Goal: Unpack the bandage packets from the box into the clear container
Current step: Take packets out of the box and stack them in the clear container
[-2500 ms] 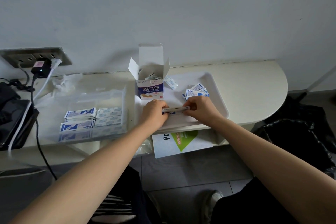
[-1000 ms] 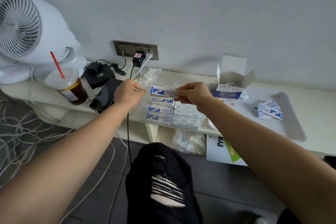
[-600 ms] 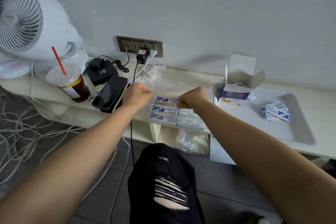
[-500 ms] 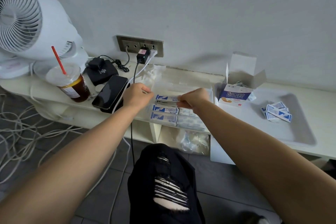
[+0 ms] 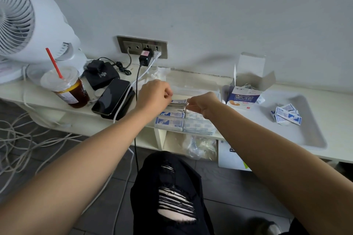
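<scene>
The clear container (image 5: 193, 85) stands on the white shelf and holds rows of blue-and-white bandage packets (image 5: 170, 122). Both hands hover over its back part. A small stack of packets (image 5: 178, 102) lies between them, low inside the container on top of a row. My left hand (image 5: 155, 94) pinches its left end and my right hand (image 5: 204, 104) pinches its right end. To the right, the open bandage box (image 5: 246, 97) stands upright on the white tray (image 5: 311, 137), flaps up, with more packets inside. Several loose packets (image 5: 287, 115) lie on the tray.
Left of the container lie a phone (image 5: 112, 96) on a black pad, a black device (image 5: 101, 76), an iced drink cup with a red straw (image 5: 65, 86) and a white fan (image 5: 21, 25). Cables run from the wall socket (image 5: 142, 46) across the shelf to the floor.
Both hands carried the stack of packets left from the tray to the clear container and lowered it onto the rows inside. The view swung left with them.
</scene>
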Available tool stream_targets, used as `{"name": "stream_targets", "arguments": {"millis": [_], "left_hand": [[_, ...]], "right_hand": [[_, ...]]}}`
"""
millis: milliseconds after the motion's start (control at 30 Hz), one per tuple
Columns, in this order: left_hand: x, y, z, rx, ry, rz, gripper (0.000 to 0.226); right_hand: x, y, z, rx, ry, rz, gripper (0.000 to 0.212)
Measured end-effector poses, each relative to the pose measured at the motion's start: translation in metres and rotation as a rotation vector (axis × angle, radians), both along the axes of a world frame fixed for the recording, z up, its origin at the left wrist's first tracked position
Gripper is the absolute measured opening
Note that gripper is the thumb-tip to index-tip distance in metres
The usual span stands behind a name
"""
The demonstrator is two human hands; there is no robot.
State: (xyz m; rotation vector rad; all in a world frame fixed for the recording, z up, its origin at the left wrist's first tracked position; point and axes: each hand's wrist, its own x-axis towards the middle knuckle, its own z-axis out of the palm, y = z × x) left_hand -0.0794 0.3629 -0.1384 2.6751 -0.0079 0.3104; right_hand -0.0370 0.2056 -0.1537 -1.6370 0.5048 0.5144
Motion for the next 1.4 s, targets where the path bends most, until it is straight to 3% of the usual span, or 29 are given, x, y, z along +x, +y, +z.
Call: {"name": "stream_targets", "arguments": {"millis": [100,233,733,867,967,1133,1400], "left_hand": [[0.015,-0.015,-0.002,0.123,0.198,-0.136,0.013],[0.025,-0.021,-0.013,0.224,0.360,-0.146,0.013],[0.028,-0.024,-0.017,0.248,0.389,-0.100,0.007],[0.022,-0.027,-0.005,0.199,0.327,-0.078,0.005],[0.020,-0.045,0.008,0.094,0.200,-0.074,0.009],[0.021,-0.120,0.027,-0.183,0.042,-0.105,0.007],[0.015,-0.242,-0.006,-0.181,0.176,-0.475,0.013]], "right_hand": [[0.002,-0.003,-0.002,-0.001,0.008,0.000,0.024],[0.002,-0.007,-0.003,0.029,0.008,0.020,0.006],[0.001,-0.011,-0.003,0.117,0.009,0.156,0.011],[-0.001,-0.029,0.014,0.108,-0.103,0.256,0.026],[-0.009,-0.058,0.032,0.123,-0.257,0.326,0.022],[-0.016,-0.138,0.040,-0.049,-0.475,0.240,0.015],[-0.022,-0.266,-0.010,-0.556,-0.431,0.064,0.021]]}}
